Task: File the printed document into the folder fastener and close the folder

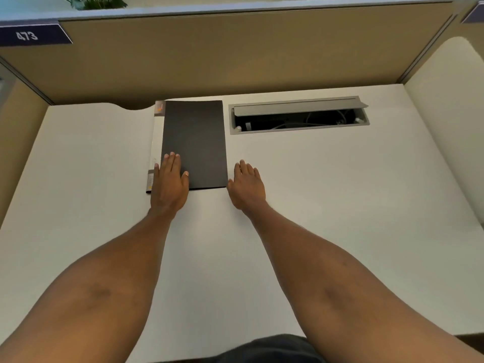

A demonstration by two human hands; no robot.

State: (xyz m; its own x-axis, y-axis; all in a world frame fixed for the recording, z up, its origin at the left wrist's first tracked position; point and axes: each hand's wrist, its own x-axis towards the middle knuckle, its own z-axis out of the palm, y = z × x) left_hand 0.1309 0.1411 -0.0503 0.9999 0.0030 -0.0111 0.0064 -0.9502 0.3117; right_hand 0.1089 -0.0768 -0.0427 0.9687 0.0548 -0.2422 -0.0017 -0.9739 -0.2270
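Now your left hand lies flat, fingers spread, on the near left corner of the closed black folder on the white surface; your right hand rests open just beside its right edge, holding nothing

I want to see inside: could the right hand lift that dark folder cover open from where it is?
Probably yes. The right hand lies flat on the desk beside the folder, at its free edge, unobstructed; the left hand, resting on the cover, would have to lift.
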